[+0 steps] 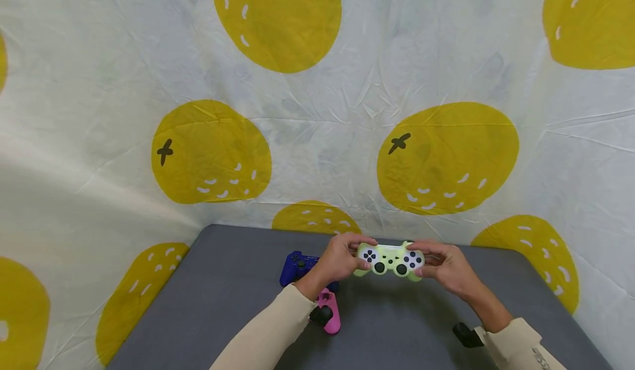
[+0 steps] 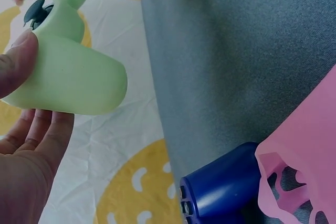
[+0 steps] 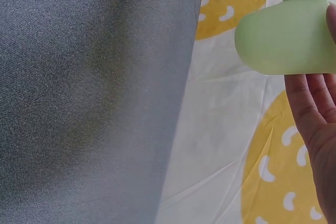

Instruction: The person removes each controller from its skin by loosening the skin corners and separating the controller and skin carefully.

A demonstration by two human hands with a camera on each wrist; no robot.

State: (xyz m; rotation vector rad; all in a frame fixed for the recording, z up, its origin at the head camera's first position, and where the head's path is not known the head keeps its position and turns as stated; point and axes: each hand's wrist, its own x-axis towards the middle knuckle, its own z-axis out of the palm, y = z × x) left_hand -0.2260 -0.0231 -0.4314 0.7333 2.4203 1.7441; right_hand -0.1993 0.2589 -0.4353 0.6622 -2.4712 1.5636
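Observation:
A white game controller (image 1: 390, 251) in a pale green silicone cover (image 2: 79, 77) is held up over the far part of the table, its buttons and sticks facing me. My left hand (image 1: 341, 257) grips its left end, thumb on the front and fingers behind. At the other end my right hand (image 1: 448, 266) grips it the same way. Below my left forearm lies a blue game controller (image 1: 289, 271), partly hidden by that arm. Close beside it is a pink silicone cover (image 2: 310, 135) with cut-out holes, also partly covered by the left wrist in the head view.
The grey cloth-covered table (image 1: 218, 282) reaches back to a white hanging cloth (image 1: 322, 155) printed with yellow fruit shapes. Black wrist cameras (image 1: 467, 335) stick out under both forearms.

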